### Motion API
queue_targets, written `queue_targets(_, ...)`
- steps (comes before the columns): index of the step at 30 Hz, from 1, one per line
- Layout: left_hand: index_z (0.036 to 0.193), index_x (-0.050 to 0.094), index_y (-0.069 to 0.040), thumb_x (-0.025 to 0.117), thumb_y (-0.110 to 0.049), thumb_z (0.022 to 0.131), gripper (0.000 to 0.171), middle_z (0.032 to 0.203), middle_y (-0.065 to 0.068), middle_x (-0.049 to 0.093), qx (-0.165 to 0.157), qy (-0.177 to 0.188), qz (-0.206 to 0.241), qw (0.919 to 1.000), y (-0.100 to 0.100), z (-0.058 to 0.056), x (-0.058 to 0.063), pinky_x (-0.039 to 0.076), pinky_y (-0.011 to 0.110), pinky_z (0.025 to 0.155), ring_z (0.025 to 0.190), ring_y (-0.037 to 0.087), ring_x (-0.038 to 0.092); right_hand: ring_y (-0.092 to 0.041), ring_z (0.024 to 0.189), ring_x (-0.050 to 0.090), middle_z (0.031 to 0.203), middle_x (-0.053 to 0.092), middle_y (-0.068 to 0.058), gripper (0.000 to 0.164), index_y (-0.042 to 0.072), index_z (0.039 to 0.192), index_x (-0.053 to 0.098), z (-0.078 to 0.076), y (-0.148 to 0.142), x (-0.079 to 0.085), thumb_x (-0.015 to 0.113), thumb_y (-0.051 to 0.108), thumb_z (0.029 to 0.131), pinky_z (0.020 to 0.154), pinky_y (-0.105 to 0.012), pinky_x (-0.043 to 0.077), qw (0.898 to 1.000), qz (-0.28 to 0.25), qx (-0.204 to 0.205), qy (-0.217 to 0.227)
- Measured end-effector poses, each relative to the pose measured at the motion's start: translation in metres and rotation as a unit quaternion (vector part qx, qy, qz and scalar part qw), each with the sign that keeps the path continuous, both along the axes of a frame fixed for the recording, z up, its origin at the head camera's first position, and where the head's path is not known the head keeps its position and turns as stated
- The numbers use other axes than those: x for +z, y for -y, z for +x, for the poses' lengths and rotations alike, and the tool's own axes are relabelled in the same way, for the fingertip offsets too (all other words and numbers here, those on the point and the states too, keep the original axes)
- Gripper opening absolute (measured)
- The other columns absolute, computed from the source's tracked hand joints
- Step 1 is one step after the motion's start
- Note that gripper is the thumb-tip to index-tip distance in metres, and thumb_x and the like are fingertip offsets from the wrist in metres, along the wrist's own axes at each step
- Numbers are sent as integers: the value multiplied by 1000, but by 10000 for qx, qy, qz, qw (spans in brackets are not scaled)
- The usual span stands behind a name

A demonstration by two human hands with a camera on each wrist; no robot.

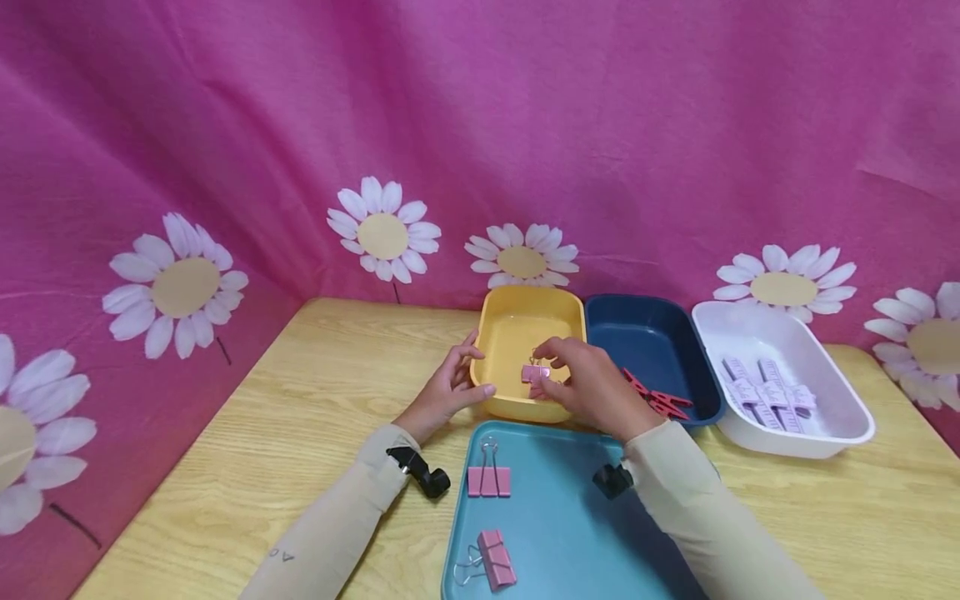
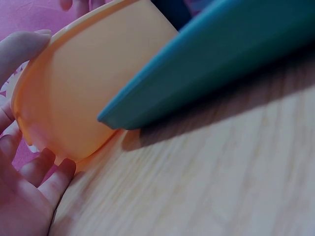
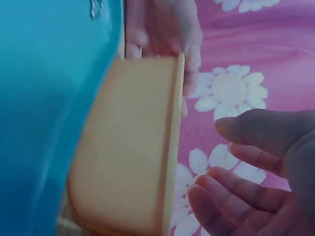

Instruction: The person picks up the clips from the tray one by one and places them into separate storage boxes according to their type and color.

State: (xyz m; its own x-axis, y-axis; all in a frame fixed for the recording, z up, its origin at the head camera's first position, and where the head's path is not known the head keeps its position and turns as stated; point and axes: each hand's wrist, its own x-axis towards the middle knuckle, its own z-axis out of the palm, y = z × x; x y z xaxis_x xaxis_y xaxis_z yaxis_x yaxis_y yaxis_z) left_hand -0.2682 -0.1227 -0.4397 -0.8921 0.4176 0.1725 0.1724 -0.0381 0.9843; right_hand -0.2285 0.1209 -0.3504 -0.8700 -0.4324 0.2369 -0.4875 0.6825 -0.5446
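Note:
My left hand (image 1: 450, 382) grips the left side of a yellow bin (image 1: 495, 333), its thumb at the rim and its fingers along the outer wall. Over the same bin hovers my right hand (image 1: 596, 383). In the right wrist view its fingers (image 3: 221, 189) and thumb are parted, with nothing between them. Pink binder clips (image 1: 534, 372) show inside the yellow bin, just beside the right fingertips. On the teal tray (image 1: 570, 500) in front lie a pink binder clip (image 1: 489, 482) with its handles up and another pink binder clip (image 1: 497, 560) tipped on its side.
A navy bin (image 1: 637, 333) with red clothespins (image 1: 663, 402) adjoins the yellow one. Right of it, a white bin (image 1: 832, 408) holds lilac ribbon-like pieces (image 1: 772, 396) with ruler markings. A pink flowered cloth (image 1: 637, 150) hangs behind the wooden table (image 1: 360, 358).

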Motion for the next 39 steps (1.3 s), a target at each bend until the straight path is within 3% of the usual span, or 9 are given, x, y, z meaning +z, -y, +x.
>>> queue_targets(4,133,32,5,65,-3,90,55,163,0,2,-6,-66,11,10000,1,0,2,28,37,113,144,26,23,-28,100,62,113,65,-8,38,12,116,64,16,-2,-3,79,17,81,74,-36,59,9994,-135,253,-195)
queue_targets(13,131,37,-1,69,-8,89,53,159,-16,12,210,-58,0,9998,-1,3,0,31,32,112,142,19,28,-20,102,62,117,64,-3,46,14,121,62,48,-4,-7,80,20,80,85,-36,56,9983,209,510,-178)
queue_targets(19,131,37,-1,69,-9,89,54,159,-16,12,226,-113,-2,9997,-1,2,0,33,30,110,142,19,29,-12,100,61,115,64,4,43,20,121,62,62,-4,-4,79,25,81,83,-32,57,9959,188,858,-228)
queue_targets(25,133,35,0,67,-7,90,55,161,-13,8,145,-21,-93,9998,-2,2,1,31,32,112,143,20,26,-6,97,58,111,63,11,39,23,119,60,72,-1,-3,77,27,83,82,-29,56,9910,252,1312,12)
queue_targets(33,132,31,7,64,-1,90,53,162,0,5,61,4,-25,10000,-4,15,21,24,41,116,144,29,21,-12,104,59,113,61,9,36,20,119,62,84,7,-3,74,22,86,90,-30,53,9815,539,1760,531)
queue_targets(39,132,33,3,65,-5,91,53,162,-4,4,100,-71,-44,9999,-2,5,4,26,39,115,144,26,21,-9,99,58,112,62,6,34,20,118,63,90,12,-5,74,25,86,86,-27,54,9764,758,1961,497)
